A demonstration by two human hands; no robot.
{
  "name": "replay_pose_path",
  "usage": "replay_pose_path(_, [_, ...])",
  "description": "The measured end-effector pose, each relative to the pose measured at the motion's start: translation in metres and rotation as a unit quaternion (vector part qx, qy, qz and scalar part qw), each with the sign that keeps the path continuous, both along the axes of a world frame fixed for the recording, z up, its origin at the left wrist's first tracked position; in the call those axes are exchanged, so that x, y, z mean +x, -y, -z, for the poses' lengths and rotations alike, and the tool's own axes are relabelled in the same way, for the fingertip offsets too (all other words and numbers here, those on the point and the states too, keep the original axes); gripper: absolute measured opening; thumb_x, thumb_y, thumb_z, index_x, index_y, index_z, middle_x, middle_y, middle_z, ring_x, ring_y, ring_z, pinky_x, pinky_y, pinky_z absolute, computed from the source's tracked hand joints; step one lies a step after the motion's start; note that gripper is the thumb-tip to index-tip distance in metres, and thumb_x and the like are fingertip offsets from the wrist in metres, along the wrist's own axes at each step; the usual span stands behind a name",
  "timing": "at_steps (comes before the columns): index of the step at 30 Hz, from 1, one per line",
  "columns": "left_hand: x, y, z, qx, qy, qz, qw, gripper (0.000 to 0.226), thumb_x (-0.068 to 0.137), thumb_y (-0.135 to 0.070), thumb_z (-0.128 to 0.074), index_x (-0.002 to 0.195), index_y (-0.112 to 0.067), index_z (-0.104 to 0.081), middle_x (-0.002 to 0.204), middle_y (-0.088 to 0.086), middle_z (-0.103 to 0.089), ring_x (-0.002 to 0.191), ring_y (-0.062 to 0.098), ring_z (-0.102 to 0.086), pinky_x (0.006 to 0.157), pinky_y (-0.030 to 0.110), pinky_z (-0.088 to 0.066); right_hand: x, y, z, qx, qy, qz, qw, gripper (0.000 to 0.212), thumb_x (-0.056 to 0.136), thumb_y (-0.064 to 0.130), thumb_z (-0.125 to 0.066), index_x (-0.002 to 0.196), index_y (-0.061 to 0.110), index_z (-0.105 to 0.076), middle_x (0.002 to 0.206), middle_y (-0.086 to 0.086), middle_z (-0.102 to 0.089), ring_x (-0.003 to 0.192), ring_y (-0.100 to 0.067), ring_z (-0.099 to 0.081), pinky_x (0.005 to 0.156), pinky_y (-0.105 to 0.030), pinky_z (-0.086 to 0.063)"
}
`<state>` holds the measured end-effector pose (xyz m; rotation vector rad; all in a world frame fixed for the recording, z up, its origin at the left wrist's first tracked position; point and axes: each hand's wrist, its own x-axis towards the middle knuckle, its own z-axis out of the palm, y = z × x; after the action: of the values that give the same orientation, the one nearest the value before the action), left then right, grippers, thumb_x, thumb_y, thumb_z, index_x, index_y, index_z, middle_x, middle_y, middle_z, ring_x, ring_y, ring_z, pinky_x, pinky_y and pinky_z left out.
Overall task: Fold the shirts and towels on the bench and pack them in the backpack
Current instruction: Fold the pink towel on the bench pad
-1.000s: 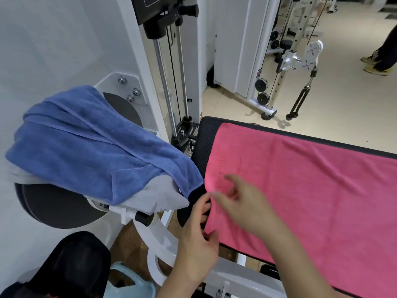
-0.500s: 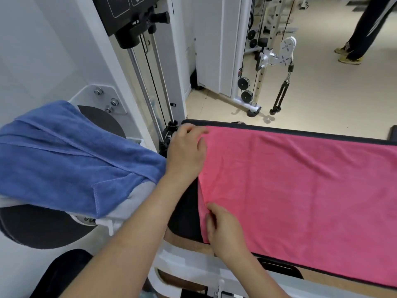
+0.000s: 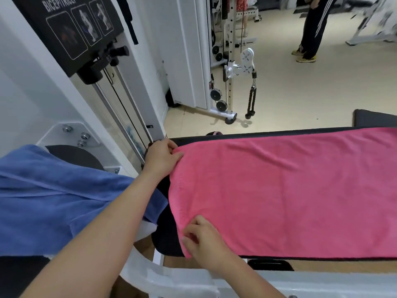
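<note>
A pink towel lies spread flat along the black bench. My left hand pinches the towel's far left corner at the bench's back edge. My right hand pinches the near left corner at the front edge. A blue towel is draped over a machine pad to the left, with a white cloth showing under its edge. The backpack is not in sight.
A white weight machine with cables stands behind the bench's left end. A cable pulley station is on the floor beyond. A person in dark trousers stands far back. A white machine frame runs along the near edge.
My left hand moved from the near corner up to the towel's far left corner. My right hand came down onto the near left corner. The view tilted upward.
</note>
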<state>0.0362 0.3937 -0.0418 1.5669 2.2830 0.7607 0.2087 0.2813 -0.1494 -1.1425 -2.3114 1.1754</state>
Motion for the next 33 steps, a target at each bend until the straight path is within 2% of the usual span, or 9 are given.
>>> replay_pose_path(3, [0.007,0.006,-0.008,-0.027,-0.012,-0.015,0.999,0.023,0.087,-0.025,-0.068,0.066,-0.022,-0.059,0.069,-0.009,-0.058,0.076,0.016,-0.057,0.065,0.027,-0.038,0.009,0.003,-0.016,0.04,0.033,-0.042,0.998,0.014,0.093,0.017,-0.047,0.088,0.011,-0.058,0.092,-0.003,-0.049,0.079,-0.018,-0.044,0.072,-0.038,-0.042])
replay_pose_path(5, [0.011,0.01,-0.019,0.003,0.182,-0.074,0.981,0.023,0.087,-0.018,-0.067,0.065,-0.021,-0.06,0.065,-0.004,-0.058,0.067,0.016,-0.056,0.06,0.028,-0.046,0.019,0.013,-0.03,0.083,0.059,-0.06,0.993,0.015,0.094,0.018,-0.041,0.092,0.011,-0.054,0.092,-0.008,-0.051,0.077,-0.023,-0.044,0.066,-0.04,-0.038])
replay_pose_path(7, [0.019,0.016,-0.035,0.032,0.383,-0.096,0.918,0.013,0.089,-0.01,-0.064,0.078,-0.016,-0.061,0.066,0.0,-0.056,0.052,0.012,-0.052,0.047,0.022,-0.045,0.036,0.024,-0.047,0.08,0.026,-0.022,0.996,0.016,0.096,0.022,-0.039,0.093,0.015,-0.053,0.087,-0.004,-0.053,0.076,-0.022,-0.047,0.066,-0.039,-0.04])
replay_pose_path(10, [0.039,0.026,-0.055,0.071,0.476,-0.034,0.876,0.017,0.091,-0.005,-0.059,0.099,-0.018,-0.064,0.063,-0.003,-0.053,0.045,0.006,-0.045,0.044,0.018,-0.04,0.071,0.035,-0.072,-0.038,-0.111,0.1,0.988,0.008,0.095,0.017,-0.05,0.091,0.02,-0.057,0.077,0.0,-0.057,0.067,-0.01,-0.05,0.064,-0.033,-0.046])
replay_pose_path(13, [0.069,0.03,-0.077,0.091,0.506,0.046,0.857,0.02,0.092,-0.001,-0.057,0.098,-0.015,-0.07,0.067,-0.001,-0.061,0.055,0.008,-0.054,0.055,0.019,-0.048,0.115,0.042,-0.093,-0.201,-0.249,0.24,0.917,0.008,0.094,0.009,-0.058,0.092,0.016,-0.062,0.076,-0.002,-0.059,0.062,-0.012,-0.055,0.054,-0.028,-0.052])
replay_pose_path(18, [0.131,0.019,-0.095,0.058,0.372,0.183,0.908,0.036,0.081,0.011,-0.063,0.103,-0.018,-0.07,0.097,0.005,-0.075,0.095,0.017,-0.071,0.086,0.03,-0.055,0.189,0.042,-0.101,-0.242,-0.362,0.36,0.825,0.013,0.092,-0.001,-0.059,0.086,0.009,-0.065,0.066,0.001,-0.064,0.06,-0.013,-0.063,0.067,-0.033,-0.059])
replay_pose_path(24, [0.222,-0.025,-0.1,0.156,0.151,0.229,0.949,0.012,0.086,-0.024,-0.071,0.09,-0.035,-0.074,0.086,-0.012,-0.072,0.089,0.007,-0.066,0.087,0.03,-0.053,0.269,0.033,-0.082,-0.248,-0.404,0.441,0.762,0.012,0.09,0.008,-0.062,0.095,0.001,-0.07,0.076,-0.008,-0.066,0.068,-0.019,-0.063,0.067,-0.023,-0.057])
replay_pose_path(29, [0.307,-0.063,-0.097,0.201,0.113,0.31,0.922,0.019,0.083,-0.019,-0.074,0.08,-0.037,-0.068,0.072,-0.023,-0.061,0.068,-0.006,-0.056,0.071,0.016,-0.047,0.322,0.025,-0.065,-0.247,-0.435,0.49,0.713,0.016,0.091,0.014,-0.061,0.094,0.001,-0.071,0.075,-0.008,-0.062,0.067,-0.017,-0.06,0.069,-0.027,-0.058])
replay_pose_path(33, [0.366,-0.1,-0.076,0.146,0.087,0.366,0.915,0.011,0.085,-0.016,-0.07,0.084,-0.027,-0.072,0.074,-0.02,-0.064,0.07,-0.003,-0.059,0.076,0.022,-0.049,0.352,0.015,-0.048,-0.258,-0.465,0.533,0.658,0.015,0.092,0.014,-0.06,0.091,0.002,-0.069,0.072,-0.006,-0.061,0.064,-0.018,-0.058,0.063,-0.022,-0.058])
